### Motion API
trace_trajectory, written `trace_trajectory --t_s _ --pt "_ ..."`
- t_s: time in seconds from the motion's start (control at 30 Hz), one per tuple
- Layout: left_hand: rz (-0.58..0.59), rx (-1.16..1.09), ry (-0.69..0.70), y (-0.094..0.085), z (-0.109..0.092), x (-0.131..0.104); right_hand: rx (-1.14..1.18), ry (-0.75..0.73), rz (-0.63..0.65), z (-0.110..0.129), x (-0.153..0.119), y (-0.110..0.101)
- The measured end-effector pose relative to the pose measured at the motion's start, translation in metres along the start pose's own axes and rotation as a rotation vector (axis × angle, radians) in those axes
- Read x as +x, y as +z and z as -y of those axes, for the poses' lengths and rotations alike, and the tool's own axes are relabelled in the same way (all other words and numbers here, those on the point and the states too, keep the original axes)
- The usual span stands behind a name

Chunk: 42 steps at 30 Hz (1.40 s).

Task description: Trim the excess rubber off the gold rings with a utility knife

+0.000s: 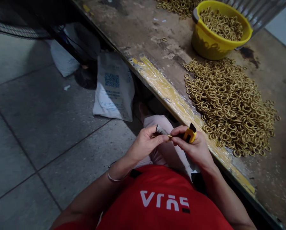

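Observation:
Over my lap, my left hand (146,142) pinches a small gold ring (169,136) between thumb and a finger wearing a grey cover (161,130). My right hand (196,147) meets it at the ring, its thumb and fingertips touching or nearly touching the same piece. A yellow utility knife (190,134) with a dark blade pointing up is held in my right hand. To the right, a wide pile of gold rings (231,105) lies on the worktable (166,60). Most of the small ring is hidden by the fingertips.
Behind the pile stands a yellow bucket (211,44) full of rings, with another ring heap (181,7) at the top. The table's taped edge (166,91) runs diagonally beside my hands. White sacks (114,86) and a fan (15,30) are at the left.

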<state>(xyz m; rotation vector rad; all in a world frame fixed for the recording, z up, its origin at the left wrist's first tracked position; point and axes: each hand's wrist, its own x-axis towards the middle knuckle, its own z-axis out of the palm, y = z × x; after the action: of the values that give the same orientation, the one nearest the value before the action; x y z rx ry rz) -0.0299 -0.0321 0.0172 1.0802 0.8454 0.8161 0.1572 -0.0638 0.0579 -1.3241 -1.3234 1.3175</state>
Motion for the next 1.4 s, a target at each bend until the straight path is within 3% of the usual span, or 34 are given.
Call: trace_trajectory --t_s 0.3,0.4,0.5,0.6,0.8,1.07,1.23,1.4 --pt "0.123 -0.231 -0.242 0.010 -0.003 -0.008 -0.082 -0.050 -0.099 -0.007 -0.007 0.001" --pt "0.068 -0.316 -0.260 0.015 -0.004 -0.007 -0.268 -0.169 -0.135 -0.008 -0.010 0.000" --pt "-0.007 -0.343 -0.242 0.018 -0.004 -0.006 -0.528 -0.289 -0.086 -0.011 -0.016 -0.002" --pt "-0.020 -0.326 -0.203 0.020 -0.003 -0.006 -0.738 -0.258 -0.013 -0.017 -0.022 -0.002" --pt "0.006 -0.173 -0.097 0.020 0.000 -0.008 -0.998 -0.182 -0.045 -0.022 -0.027 0.002" --pt "0.025 0.106 0.068 0.016 -0.007 -0.009 -1.128 -0.117 -0.044 -0.020 -0.028 0.004" --pt "-0.023 0.422 0.236 0.014 -0.009 -0.009 -1.200 -0.031 -0.013 -0.020 -0.022 0.009" --pt "-0.086 0.583 0.281 0.009 -0.004 -0.006 -1.306 0.120 0.050 -0.013 -0.008 0.017"
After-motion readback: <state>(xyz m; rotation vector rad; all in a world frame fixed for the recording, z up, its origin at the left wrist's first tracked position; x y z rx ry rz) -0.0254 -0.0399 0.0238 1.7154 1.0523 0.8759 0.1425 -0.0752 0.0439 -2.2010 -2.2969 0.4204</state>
